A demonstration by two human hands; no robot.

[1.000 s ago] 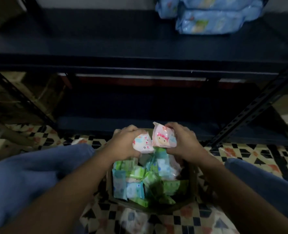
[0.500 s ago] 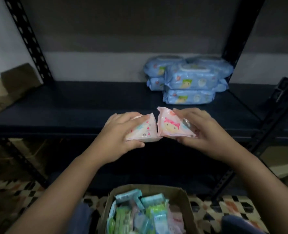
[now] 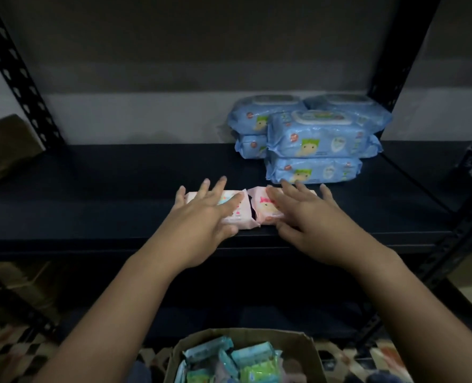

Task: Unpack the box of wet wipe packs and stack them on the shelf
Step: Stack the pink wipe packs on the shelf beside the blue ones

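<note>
Two pink wipe packs (image 3: 250, 210) lie on the shelf (image 3: 91, 189) under straightened fingers (image 3: 218, 186), blue packs (image 3: 312, 139) just behind.

Storeroom, dark metal shelf (image 3: 118, 189), stacked wipe packs (image 3: 315, 139), tiled floor (image 3: 13, 352)

I lifted two pink packs from the box, set them side by side on the shelf (image 3: 91, 189), and flattened my left hand (image 3: 204, 214) and right hand (image 3: 309, 217) over them
</note>
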